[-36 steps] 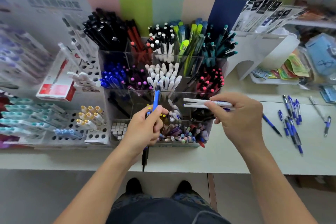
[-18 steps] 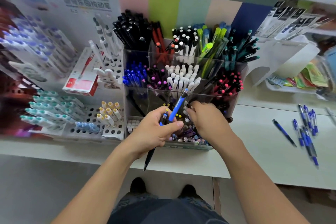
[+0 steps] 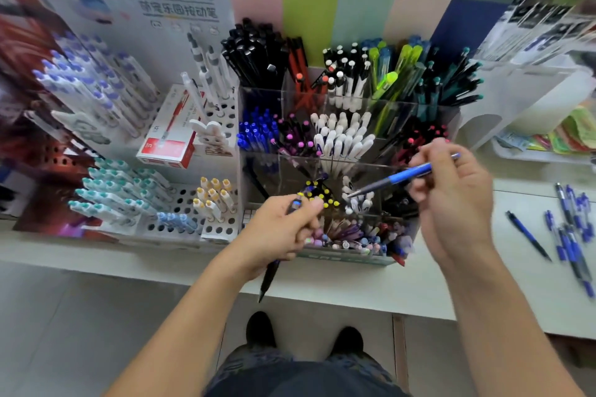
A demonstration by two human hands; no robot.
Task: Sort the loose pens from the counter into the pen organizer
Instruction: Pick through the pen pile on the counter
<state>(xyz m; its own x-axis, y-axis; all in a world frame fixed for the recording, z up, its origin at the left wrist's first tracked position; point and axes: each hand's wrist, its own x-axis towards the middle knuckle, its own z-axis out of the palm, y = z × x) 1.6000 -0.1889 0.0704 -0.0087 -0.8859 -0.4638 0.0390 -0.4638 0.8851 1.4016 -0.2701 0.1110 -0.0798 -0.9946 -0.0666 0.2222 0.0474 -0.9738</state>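
Blue plastic pen (image 3: pixel 407 176) | right hand (image 3: pixel 451 203) is pinching it, tip slanting down-left over clear acrylic organizer (image 3: pixel 351 167) | left hand (image 3: pixel 280 232) is gripping dark pen (image 3: pixel 269 277) upright | loose blue pens (image 3: pixel 571 229) are lying on white surface (image 3: pixel 483 284), rightward

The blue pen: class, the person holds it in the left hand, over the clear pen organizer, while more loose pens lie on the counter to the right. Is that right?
Not quite. The head view shows the blue pen pinched in the right hand, not the left. The left hand grips a dark pen. The rest stands: it is over the clear pen organizer, and loose pens lie on the counter to the right.
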